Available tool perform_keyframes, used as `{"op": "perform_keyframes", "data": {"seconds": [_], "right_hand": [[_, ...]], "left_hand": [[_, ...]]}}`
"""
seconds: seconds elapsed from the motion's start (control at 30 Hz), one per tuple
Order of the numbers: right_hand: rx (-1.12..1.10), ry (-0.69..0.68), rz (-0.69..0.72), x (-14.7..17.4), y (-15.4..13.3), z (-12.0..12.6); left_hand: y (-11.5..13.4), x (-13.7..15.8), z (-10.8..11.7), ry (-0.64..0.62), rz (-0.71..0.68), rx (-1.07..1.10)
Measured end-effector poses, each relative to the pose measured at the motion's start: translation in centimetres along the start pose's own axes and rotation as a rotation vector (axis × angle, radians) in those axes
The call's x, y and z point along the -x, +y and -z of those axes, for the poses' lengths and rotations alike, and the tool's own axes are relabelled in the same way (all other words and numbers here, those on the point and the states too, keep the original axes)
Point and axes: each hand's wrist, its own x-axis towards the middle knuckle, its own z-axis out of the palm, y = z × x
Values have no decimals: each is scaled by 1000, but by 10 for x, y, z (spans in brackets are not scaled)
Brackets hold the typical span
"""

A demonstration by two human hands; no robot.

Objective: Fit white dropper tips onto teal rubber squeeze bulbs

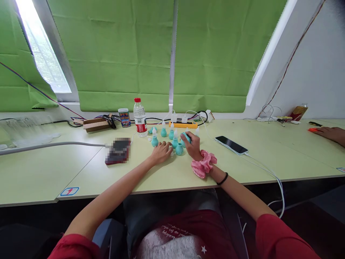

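Several small turquoise squeeze bulbs stand in a cluster on the table, many topped with clear pointed nozzles. My right hand (193, 145) is wrapped round a turquoise bulb (185, 138) at the cluster's right side. Just left of it stands an open-topped bulb (179, 149) without a nozzle. Low on the tabletop, my left hand (162, 152) has its fingers closed on a small clear nozzle (171, 152), which they partly cover. Beyond the left hand is an upright bulb (154, 140) with its nozzle on. Another turquoise bulb (152, 130) lies on its side behind.
A water bottle (140, 118) and a can (124, 117) stand behind the cluster, by a yellow power strip (183, 125) with cables. A phone (231, 144) lies right, a blurred dark device (118, 151) left. Another person's hand (330, 133) rests far right.
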Motion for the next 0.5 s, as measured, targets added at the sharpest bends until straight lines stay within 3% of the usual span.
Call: {"op": "perform_keyframes", "data": {"seconds": [0.13,0.23,0.5], "right_hand": [[58,108,-57,-9,6,6],[132,139,-112,-15,12,11],[435,-22,-213,-21,14,19]], "left_hand": [[4,0,-2,12,91,32],[5,0,-3,-5,77,-15],[1,-2,-4,-43,77,-126]]}}
